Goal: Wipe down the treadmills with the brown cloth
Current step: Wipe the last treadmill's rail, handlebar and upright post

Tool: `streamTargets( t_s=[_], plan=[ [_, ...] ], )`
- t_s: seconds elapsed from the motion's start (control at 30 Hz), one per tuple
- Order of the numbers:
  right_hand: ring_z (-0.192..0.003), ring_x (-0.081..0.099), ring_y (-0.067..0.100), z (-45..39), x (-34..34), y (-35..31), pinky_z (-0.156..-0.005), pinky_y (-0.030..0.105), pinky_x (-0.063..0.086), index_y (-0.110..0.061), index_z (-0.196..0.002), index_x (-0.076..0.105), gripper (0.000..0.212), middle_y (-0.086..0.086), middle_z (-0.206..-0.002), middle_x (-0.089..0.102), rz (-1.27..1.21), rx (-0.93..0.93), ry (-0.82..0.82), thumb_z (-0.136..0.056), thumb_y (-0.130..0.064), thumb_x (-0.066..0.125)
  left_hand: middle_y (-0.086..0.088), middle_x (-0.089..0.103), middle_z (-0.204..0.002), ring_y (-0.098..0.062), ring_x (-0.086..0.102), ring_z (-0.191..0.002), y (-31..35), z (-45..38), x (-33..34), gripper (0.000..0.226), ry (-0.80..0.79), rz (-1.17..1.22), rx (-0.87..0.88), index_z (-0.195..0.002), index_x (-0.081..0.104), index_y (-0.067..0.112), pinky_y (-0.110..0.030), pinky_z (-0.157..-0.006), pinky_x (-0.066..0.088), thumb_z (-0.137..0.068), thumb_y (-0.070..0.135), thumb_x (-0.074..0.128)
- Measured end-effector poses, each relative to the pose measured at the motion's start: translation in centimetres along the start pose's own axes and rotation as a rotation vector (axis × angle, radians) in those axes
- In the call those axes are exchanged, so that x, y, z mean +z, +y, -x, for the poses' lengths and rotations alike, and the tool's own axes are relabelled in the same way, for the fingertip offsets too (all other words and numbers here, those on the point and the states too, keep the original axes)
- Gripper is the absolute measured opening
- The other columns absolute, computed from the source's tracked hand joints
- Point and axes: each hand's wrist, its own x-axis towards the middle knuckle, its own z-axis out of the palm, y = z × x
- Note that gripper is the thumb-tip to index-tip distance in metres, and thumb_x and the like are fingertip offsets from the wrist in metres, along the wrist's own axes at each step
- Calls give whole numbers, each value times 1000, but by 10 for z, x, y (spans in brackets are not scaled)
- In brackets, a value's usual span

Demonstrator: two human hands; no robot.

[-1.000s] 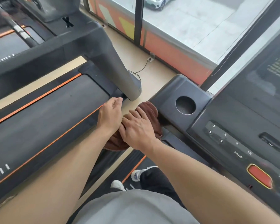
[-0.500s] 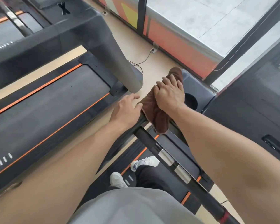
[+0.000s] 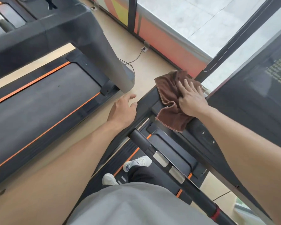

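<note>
The brown cloth lies spread over the left corner of the black treadmill console in front of me, one corner hanging off the edge. My right hand presses flat on the cloth, fingers spread toward the window. My left hand hovers just left of the console's edge, fingers loosely apart, holding nothing. The console's cup hole is hidden under the cloth. A black handlebar with silver sensor plates runs below the console.
A second treadmill with orange stripes lies to the left, its grey upright leaning over the beige floor gap. A cable and socket sit by the window wall. My white shoes stand on the belt below.
My right hand has pushed the cloth farther up and right across the console corner, and the cloth has spread out flatter. My left hand has left the handlebar and lifted away.
</note>
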Motion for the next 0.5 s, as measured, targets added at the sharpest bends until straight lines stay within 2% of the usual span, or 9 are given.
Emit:
streamTargets(
  t_s=[0.13,0.23,0.3,0.33,0.4,0.47,0.5],
  plan=[
    [-157,-8,18,24,9,-11,-127,41,-4,-36,-163,4,66,-4,-171,-6,-36,-86,-45,-105,-38,35,4,56,-143,-18,50,-132,3,-3,3,37,7,-1,28,-140,55,25,-34,-107,40,-104,23,48],
    [-158,-4,17,33,-2,-13,-128,41,1,-37,-163,8,61,-6,-171,-3,-62,-131,-117,-108,-45,33,1,54,-146,-21,49,-134,11,-2,8,41,4,-41,153,-143,53,22,-34,-110,38,-102,20,51],
    [-157,14,22,45,-10,-21,-126,41,15,-35,-163,15,58,-4,-171,10,-64,-109,-152,-108,-46,33,0,53,-147,-19,46,-136,23,-4,16,42,-20,-70,280,-143,54,20,-32,-114,33,-101,18,54],
    [-152,29,26,53,-11,-25,-122,41,26,-35,-161,23,55,-2,-168,23,-57,-70,-158,-108,-46,33,0,52,-148,-19,44,-137,30,-6,21,43,-34,-76,334,-143,55,19,-31,-116,31,-100,17,55],
    [-130,54,32,65,-9,-33,-103,39,42,-30,-145,49,44,5,-148,56,-30,8,-135,-107,-43,33,0,47,-154,-19,39,-143,42,-14,33,46,-60,-110,397,-145,53,19,-32,-120,26,-100,19,55],
    [-116,60,30,69,-8,-36,-90,35,41,-23,-121,61,37,5,-128,67,-43,18,-119,-105,-38,32,-2,34,-163,-20,25,-152,47,-24,46,51,-107,-234,440,-153,43,20,-37,-125,17,-103,27,50],
    [-117,59,28,68,-12,-38,-89,35,39,-22,-119,62,37,5,-129,67,-31,5,-137,-104,-36,31,-1,25,-167,-20,16,-155,46,-30,51,54,-137,-326,461,-157,36,23,-40,-127,11,-104,32,46]
  ],
)
